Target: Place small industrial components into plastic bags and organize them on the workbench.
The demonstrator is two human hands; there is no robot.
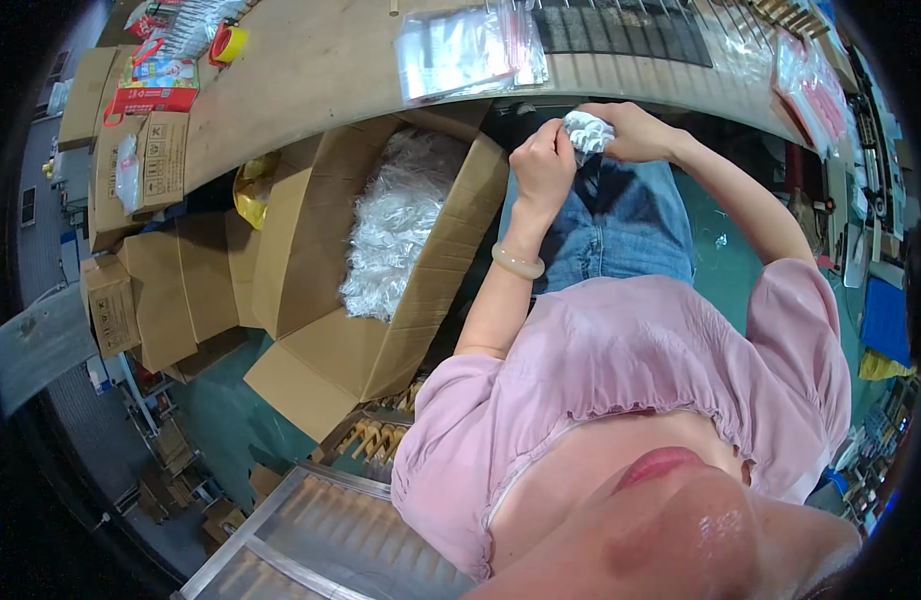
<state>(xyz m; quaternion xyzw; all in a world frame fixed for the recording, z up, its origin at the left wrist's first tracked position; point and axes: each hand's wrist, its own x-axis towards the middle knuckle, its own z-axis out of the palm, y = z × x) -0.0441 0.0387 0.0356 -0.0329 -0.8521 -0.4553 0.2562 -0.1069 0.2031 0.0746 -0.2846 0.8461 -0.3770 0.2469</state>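
Observation:
Over my lap, at the table's near edge, both hands meet around a small bunched white thing [588, 132] with a ridged, crumpled surface. My right hand [636, 132] is curled round its right side. The fingers of my left hand [544, 165] are bent and pressed together against its left side. What exactly the white thing is cannot be made out. Just beyond my hands, a stack of clear plastic bags [451, 55] lies on the table [311, 75]. To the left of my left arm stands an open cardboard box [451, 265], heaped with clear plastic packets [396, 235].
Thin metal rods lie over a dark mat [626, 35] at the back. More clear packets [813, 90] lie at the far right. A red box [156, 90] and yellow tape roll [229, 45] sit far left. More cartons [181, 270] stand left; a metal-framed rack [321, 540] is near.

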